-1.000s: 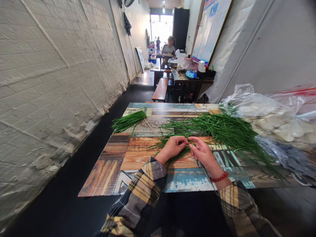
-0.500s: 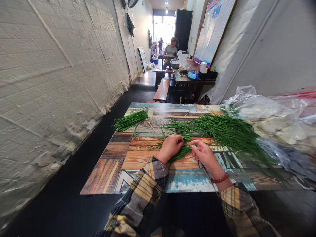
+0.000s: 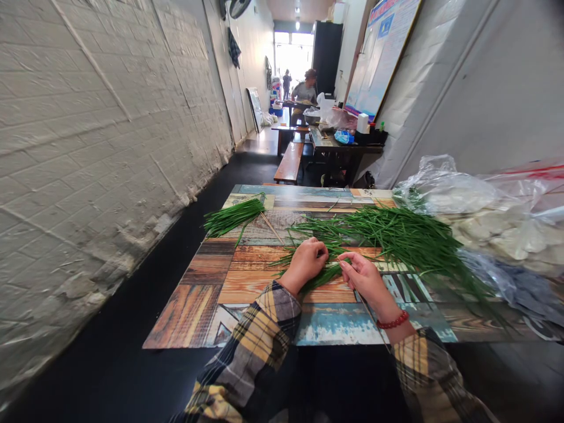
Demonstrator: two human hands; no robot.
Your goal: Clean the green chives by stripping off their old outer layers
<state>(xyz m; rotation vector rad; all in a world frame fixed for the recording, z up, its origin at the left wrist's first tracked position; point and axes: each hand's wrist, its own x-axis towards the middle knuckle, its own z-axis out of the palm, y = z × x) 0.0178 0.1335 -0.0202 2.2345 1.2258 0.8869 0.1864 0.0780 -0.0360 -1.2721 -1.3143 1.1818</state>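
My left hand (image 3: 307,261) is closed, its fingers curled onto green chives at the middle of the table; its fingertips are partly hidden. A small bunch of chives (image 3: 325,277) lies beneath and between my hands. My right hand (image 3: 365,283), with a red bead bracelet (image 3: 393,321) at the wrist, pinches close to my left fingertips. A thin skewer (image 3: 369,311) runs from under its palm down past the table edge. A large loose heap of chives (image 3: 400,232) spreads to the right. At the far left lies a neater chive bundle (image 3: 233,217), beside thin skewers (image 3: 271,226).
Clear plastic bags (image 3: 497,223) with pale contents crowd the table's right end. The patchwork-patterned tabletop (image 3: 194,305) has a brick wall (image 3: 110,147) to its left. Ahead are a wooden bench (image 3: 289,161), another table with bags and bottles, and a seated person (image 3: 305,91).
My hands stay almost in place, with only a slight shift of the fingers. The seated person in the background has leaned or turned a little. The view has moved slightly.
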